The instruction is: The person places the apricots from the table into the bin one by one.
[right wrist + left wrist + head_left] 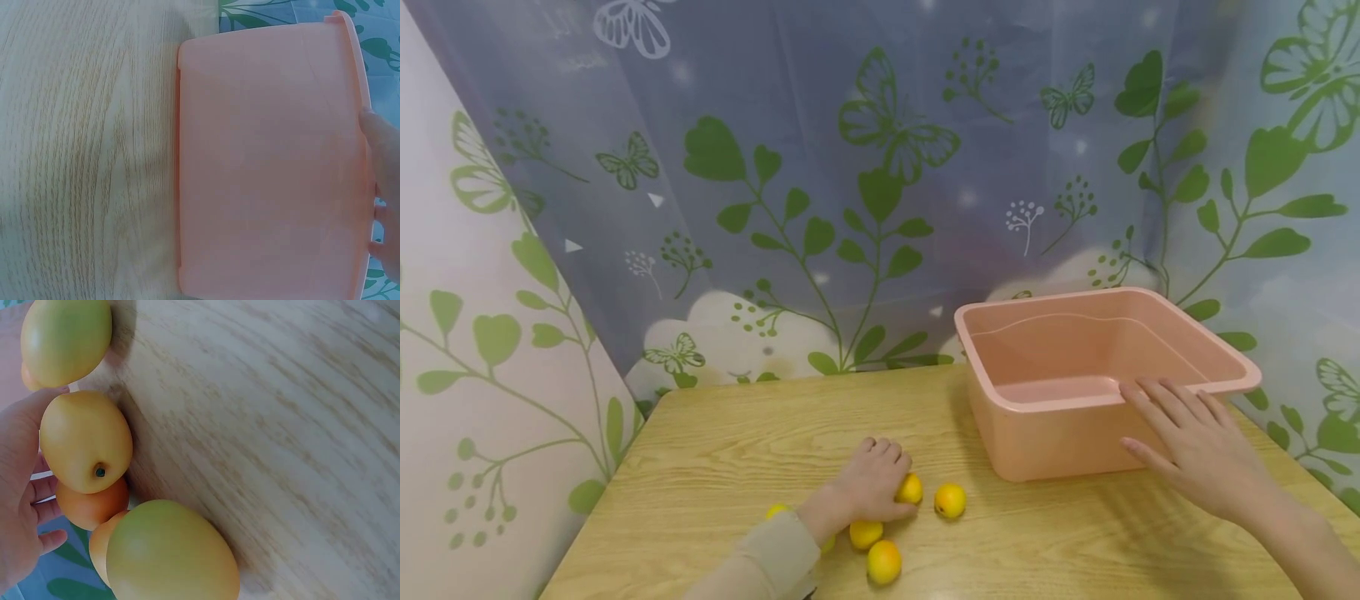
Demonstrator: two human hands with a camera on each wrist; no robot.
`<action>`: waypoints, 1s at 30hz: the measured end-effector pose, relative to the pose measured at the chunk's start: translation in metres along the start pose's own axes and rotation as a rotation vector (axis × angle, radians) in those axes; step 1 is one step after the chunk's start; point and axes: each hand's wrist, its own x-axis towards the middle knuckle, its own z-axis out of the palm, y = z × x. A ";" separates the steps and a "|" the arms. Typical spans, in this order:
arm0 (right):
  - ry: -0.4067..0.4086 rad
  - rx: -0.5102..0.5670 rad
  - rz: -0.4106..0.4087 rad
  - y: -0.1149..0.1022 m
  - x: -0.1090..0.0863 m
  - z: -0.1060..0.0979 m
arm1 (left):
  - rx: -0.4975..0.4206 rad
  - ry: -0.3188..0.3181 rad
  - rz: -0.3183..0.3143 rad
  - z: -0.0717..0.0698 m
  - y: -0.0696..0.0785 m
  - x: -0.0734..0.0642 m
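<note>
Several small yellow-orange fruits (884, 562) lie on the wooden table, some tinged green in the left wrist view. My left hand (868, 482) reaches over them, its fingers spread beside a fruit (911, 488) that sits between thumb and fingers. In the left wrist view, a yellow fruit (86, 440) with a dark stem spot partly covers an orange one (92, 507) near the fingertips. My right hand (1206, 450) rests on the front rim of a pink plastic basin (1060, 442), its fingers fairly straight across the edge and its thumb outside.
The wood-grain table (760, 442) meets a blue curtain (820, 167) printed with leaves and butterflies at the back. Another fruit (951, 500) lies apart, between my left hand and the basin. My left sleeve (775, 554) overlaps some of the fruits.
</note>
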 end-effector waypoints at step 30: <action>-0.003 0.012 0.000 0.001 0.000 0.000 | -0.123 0.166 -0.005 -0.021 -0.013 -0.004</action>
